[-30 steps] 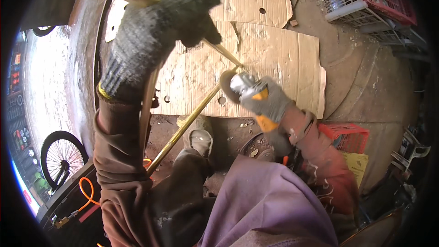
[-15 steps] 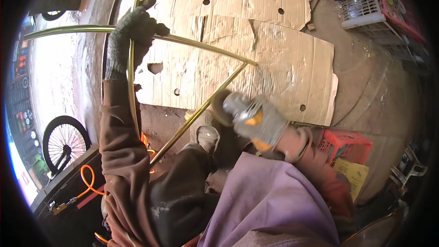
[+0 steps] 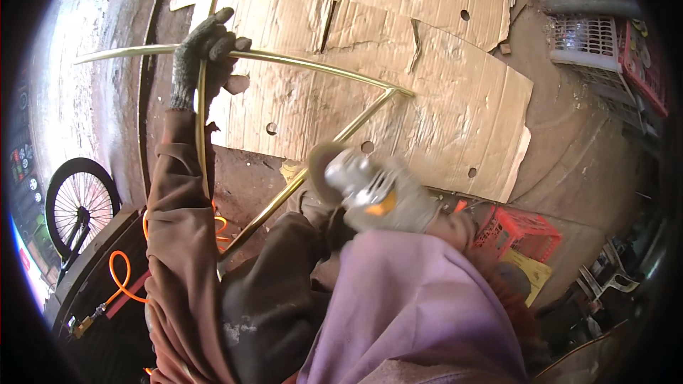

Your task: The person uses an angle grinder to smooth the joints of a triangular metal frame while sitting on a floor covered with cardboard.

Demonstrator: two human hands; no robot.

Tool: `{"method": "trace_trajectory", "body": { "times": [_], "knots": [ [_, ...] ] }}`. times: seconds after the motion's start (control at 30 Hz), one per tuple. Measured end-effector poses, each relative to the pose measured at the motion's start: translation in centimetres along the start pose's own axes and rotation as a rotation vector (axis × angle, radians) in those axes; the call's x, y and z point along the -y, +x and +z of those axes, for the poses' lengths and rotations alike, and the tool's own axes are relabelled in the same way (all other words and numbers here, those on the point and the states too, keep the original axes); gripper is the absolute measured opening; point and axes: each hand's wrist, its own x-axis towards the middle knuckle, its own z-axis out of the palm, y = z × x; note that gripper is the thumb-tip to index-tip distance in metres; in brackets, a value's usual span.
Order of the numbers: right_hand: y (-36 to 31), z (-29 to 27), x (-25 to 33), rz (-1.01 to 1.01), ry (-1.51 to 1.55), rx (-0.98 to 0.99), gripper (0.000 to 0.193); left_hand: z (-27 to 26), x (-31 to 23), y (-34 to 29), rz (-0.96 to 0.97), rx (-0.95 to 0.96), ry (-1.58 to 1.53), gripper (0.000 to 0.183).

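A gold-coloured metal tube frame (image 3: 313,65) stretches in front of me, its slanting tube running down toward my legs. My left hand (image 3: 208,48), in a dark grey knitted glove, is closed around the frame where two tubes cross. In a pale glove, my right hand (image 3: 402,203) grips an angle grinder (image 3: 356,176) with a silver head and an orange part. The grinder's round disc (image 3: 320,171) is at the slanting tube and looks in contact with it, though blur hides the exact edge.
Flattened cardboard (image 3: 462,110) covers the ground beneath the frame. At right stand a red plastic crate (image 3: 528,233) and a pale crate (image 3: 585,37) with a grey pipe (image 3: 594,5) across it. A spoked wheel (image 3: 82,212) and an orange hose (image 3: 116,279) are at left.
The grinder has moved along the slanting tube, toward me and away from the tube joint. My left hand keeps its hold on the frame. The whole view has shifted slightly.
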Motion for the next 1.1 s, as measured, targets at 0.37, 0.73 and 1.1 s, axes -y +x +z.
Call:
{"method": "trace_trajectory", "body": {
  "times": [0.37, 0.73, 1.1],
  "knots": [
    [3.4, -5.6, 0.1, -0.125, -0.169, -0.287, 0.044, -4.5, 0.9, -0.9, -0.036, -0.082, -0.089, 0.040],
    [3.0, -5.4, -0.5, -0.090, 0.103, -0.365, 0.046, -2.5, 1.2, -1.3, -0.001, -0.223, 0.042, 0.037],
    [2.2, -2.7, -4.5, -0.020, 0.222, -0.239, 0.056, -3.1, 0.9, -2.0, -0.017, -0.183, -0.020, 0.030]
  ]
}}
